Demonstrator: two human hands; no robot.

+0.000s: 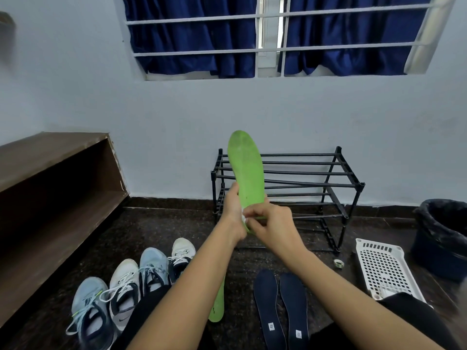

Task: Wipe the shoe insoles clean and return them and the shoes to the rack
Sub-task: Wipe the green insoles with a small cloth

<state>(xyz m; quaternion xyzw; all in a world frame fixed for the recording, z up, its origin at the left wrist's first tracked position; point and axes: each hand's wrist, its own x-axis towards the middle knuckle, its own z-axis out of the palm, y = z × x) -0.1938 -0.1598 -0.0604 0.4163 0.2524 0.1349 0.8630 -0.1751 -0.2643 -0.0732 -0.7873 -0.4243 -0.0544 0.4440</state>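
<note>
Open dark floor [161, 231] before the rack [303, 183] (right end unblocked), crowded at left by four shoes [154, 271], at right by a white basket [384, 271] and bin [444, 236]; raised green insole [246, 168] across the rack's left end.

The room was evenly lit, soft and a little cool, with daylight slipping through the bright gap between the curtains [192, 39] high above the grip. I saw no hard glare anywhere. The green insole [246, 168] was sharp enough to show its scuffs where the left hand [233, 210] gripped it and the right hand [270, 223] pinched a white wipe [243, 218] against it. Below the grip the floor [177, 223] lay dim and grainy. Far left of the grip the shelf [50, 173] sank into deep shadow. The window bars [202, 20] bowed toward the edges. The bin [444, 236] far right of the grip and the corners were smeared soft.
</note>
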